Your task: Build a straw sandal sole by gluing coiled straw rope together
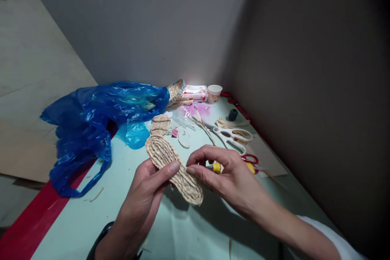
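Woven sole | long axis diagonal | ends far-left, near-right | left fingers gripping

The pale green tabletop carries a blue plastic bag, white-handled scissors, a paper cup and what looks like a dark thread spool.

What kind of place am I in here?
Probably a small craft corner: scissors, a spool of dark thread and a woven straw sole all show at one table.
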Motion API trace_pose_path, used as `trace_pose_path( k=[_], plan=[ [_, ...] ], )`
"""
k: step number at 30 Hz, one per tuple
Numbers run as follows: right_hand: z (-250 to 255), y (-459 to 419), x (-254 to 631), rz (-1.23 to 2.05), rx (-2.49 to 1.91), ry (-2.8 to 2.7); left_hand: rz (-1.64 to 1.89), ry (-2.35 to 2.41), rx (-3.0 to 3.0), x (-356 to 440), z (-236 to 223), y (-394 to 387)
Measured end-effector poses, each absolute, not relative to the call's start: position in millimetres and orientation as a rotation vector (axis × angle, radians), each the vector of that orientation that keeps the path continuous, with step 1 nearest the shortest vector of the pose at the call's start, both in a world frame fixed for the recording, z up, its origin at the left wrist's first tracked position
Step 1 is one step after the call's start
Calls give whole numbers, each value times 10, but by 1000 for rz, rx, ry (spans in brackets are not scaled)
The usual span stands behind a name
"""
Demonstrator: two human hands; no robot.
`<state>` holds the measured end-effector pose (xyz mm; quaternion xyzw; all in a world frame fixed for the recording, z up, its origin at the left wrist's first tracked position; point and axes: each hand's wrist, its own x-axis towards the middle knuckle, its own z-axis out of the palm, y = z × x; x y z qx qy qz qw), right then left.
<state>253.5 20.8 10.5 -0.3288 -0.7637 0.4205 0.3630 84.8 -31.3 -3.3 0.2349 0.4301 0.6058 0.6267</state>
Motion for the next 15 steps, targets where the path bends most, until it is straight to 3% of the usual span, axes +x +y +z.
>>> trace_pose_path(
  k=[15],
  plan=[
    [-102,245,2483,999,-817,-1937,1356,1082,584,907,-107,-284]
  ],
)
